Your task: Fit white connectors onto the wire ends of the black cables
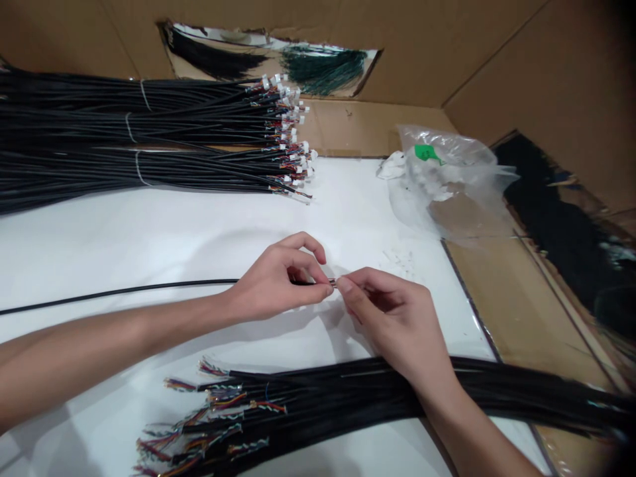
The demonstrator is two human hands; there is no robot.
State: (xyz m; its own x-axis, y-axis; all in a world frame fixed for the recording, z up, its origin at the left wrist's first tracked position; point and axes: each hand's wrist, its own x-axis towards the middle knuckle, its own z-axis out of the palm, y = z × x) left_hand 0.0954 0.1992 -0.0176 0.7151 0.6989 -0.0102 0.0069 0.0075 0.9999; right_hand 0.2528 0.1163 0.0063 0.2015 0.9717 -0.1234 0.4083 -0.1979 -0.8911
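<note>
A clear plastic bag [460,175] bears a green label [428,154] whose dark marks are too blurred to read. Nearer than the bag and to its left, a single black cable [149,287] runs in from the left edge above a white table [223,225]. The left hand [275,281] pinches this cable close to its end; the right hand [397,311], below the bag, grips the thin wires [334,283] at its tip between thumb and fingers. Left of the bag lie three tied bundles [199,129] of black cables ending in white plugs [298,160]. A loose pile of cables [342,397], well nearer than the bag, passes beneath the right forearm, its coloured wire ends [268,405] pointing left. Behind the bag stands a cardboard wall [412,59].
</note>
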